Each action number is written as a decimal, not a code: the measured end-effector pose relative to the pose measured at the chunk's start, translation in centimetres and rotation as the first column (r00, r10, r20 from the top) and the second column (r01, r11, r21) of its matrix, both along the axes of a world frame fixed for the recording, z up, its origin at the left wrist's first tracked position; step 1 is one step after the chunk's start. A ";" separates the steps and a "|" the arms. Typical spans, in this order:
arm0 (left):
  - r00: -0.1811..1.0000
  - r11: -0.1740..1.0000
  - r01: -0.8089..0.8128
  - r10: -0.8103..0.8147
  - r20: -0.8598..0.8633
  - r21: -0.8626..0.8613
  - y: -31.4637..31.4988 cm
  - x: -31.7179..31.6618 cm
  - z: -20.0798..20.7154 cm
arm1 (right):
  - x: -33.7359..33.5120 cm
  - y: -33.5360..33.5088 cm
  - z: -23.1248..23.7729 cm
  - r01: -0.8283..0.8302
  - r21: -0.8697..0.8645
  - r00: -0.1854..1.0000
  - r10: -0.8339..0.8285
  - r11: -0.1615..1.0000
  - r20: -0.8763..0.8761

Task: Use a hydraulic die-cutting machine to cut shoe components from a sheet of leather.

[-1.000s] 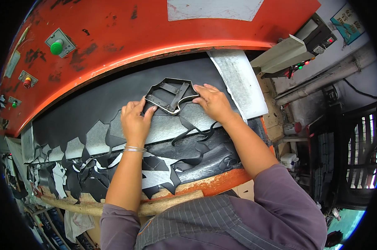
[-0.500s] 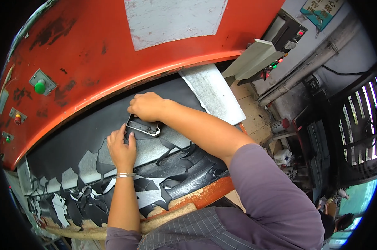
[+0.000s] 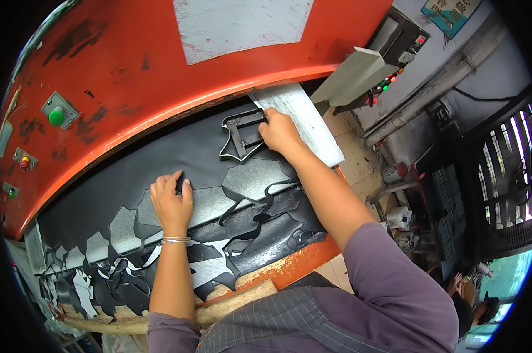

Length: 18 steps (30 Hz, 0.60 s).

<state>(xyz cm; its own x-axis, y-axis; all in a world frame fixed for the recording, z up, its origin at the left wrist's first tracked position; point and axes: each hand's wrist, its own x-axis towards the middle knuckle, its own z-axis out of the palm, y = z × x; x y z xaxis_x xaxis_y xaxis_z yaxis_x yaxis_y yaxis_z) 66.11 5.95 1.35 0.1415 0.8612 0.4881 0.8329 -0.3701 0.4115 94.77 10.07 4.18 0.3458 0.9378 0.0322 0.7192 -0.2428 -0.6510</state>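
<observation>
One black sheet point(image 3: 131, 170) lies beneath our left hand point(image 3: 173, 206), whose fingers are loosely spread and hold nothing. Up and to its right sits the metal frame point(image 3: 237, 139), its longer line seemingly slanting to the upper right, its right edge pinched by our nearer right hand point(image 3: 279, 130).

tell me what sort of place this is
Probably a workshop for cutting sheet material: a large orange-red machine with push buttons, a black sheet with ragged scraps on its near side, and a shaped metal frame at the right hand.
</observation>
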 end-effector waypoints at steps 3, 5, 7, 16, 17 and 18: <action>1.000 0.999 0.013 -0.012 -0.023 0.029 0.2 0.3 0.0 | 1.2 2.2 0.8 -0.076 -0.031 0.983 0.080 0.997 0.166; 0.999 1.000 0.018 -0.017 -0.032 0.025 0.1 0.4 0.2 | 1.9 3.7 1.4 -0.330 0.017 0.895 0.308 0.944 0.322; 0.999 1.000 0.007 -0.006 -0.038 0.017 0.0 0.2 0.2 | 1.2 4.6 3.4 -0.409 -0.103 0.833 0.417 0.907 0.364; 0.999 0.999 0.037 -0.037 -0.040 0.014 0.3 0.1 -0.1 | 1.9 3.8 0.2 -0.415 0.217 0.908 0.389 0.883 0.154; 0.998 0.998 0.066 -0.066 -0.010 -0.022 0.5 0.4 0.1 | 2.8 2.2 -0.6 -0.338 0.259 0.941 0.326 0.905 0.090; 0.995 0.994 0.099 -0.098 0.029 -0.054 0.7 1.1 0.1 | 3.6 0.0 -0.7 -0.256 0.296 0.965 0.259 0.920 0.031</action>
<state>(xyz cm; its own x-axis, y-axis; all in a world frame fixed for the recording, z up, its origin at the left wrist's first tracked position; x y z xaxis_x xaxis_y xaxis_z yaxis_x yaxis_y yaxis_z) 67.22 6.67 1.41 0.2143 0.8696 0.4449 0.7821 -0.4257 0.4552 98.41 10.08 3.45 0.0949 0.9431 0.3187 0.7251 0.1539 -0.6712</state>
